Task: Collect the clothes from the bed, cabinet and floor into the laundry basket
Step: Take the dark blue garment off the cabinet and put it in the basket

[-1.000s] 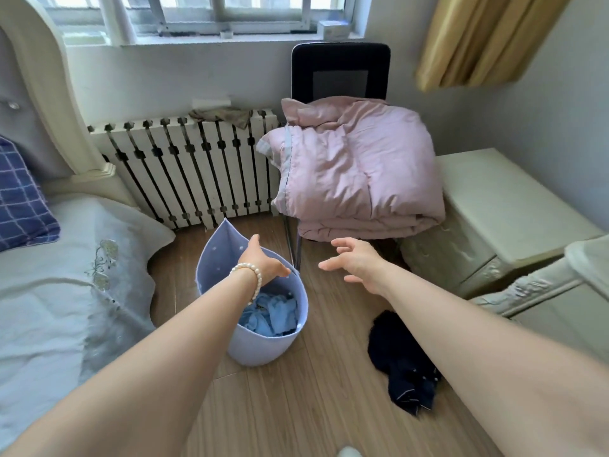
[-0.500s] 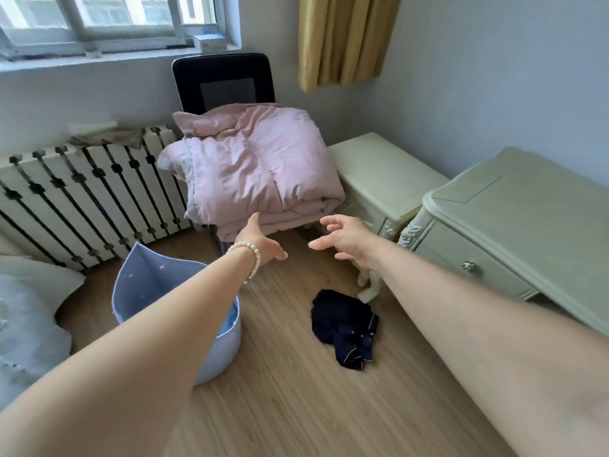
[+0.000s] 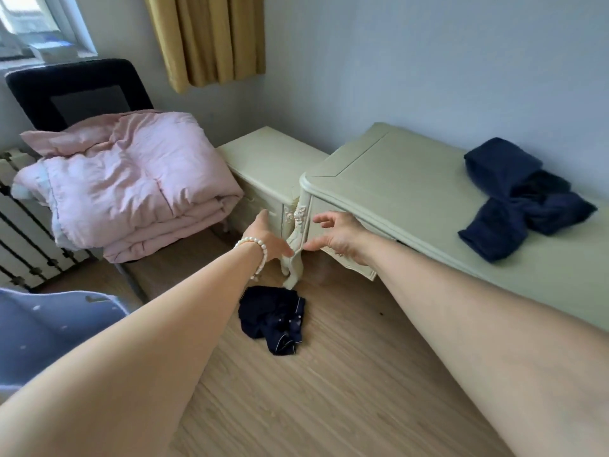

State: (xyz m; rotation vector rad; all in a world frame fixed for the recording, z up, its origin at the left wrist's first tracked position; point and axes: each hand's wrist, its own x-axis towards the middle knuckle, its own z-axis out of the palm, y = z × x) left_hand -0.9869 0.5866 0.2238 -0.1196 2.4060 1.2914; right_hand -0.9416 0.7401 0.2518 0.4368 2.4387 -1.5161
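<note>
A dark navy garment (image 3: 273, 319) lies crumpled on the wood floor below the cabinet's corner leg. A second navy garment (image 3: 520, 199) is spread on top of the cream cabinet (image 3: 395, 179) at the right. The blue laundry basket (image 3: 49, 324) shows only as a rim at the lower left. My left hand (image 3: 263, 240), with a pearl bracelet, and my right hand (image 3: 339, 235) are stretched forward, both empty with fingers apart, in front of the cabinet corner and above the floor garment.
A folded pink quilt (image 3: 128, 186) rests on a black chair (image 3: 75, 90) at the left, with a white radiator (image 3: 23, 232) behind. A low cream nightstand (image 3: 270, 166) stands beside the cabinet. A yellow curtain (image 3: 207, 37) hangs above.
My view has swung to the right: the basket slid to the left edge, and the cabinet top with its navy garment came into sight. Both hands stay outstretched and empty.
</note>
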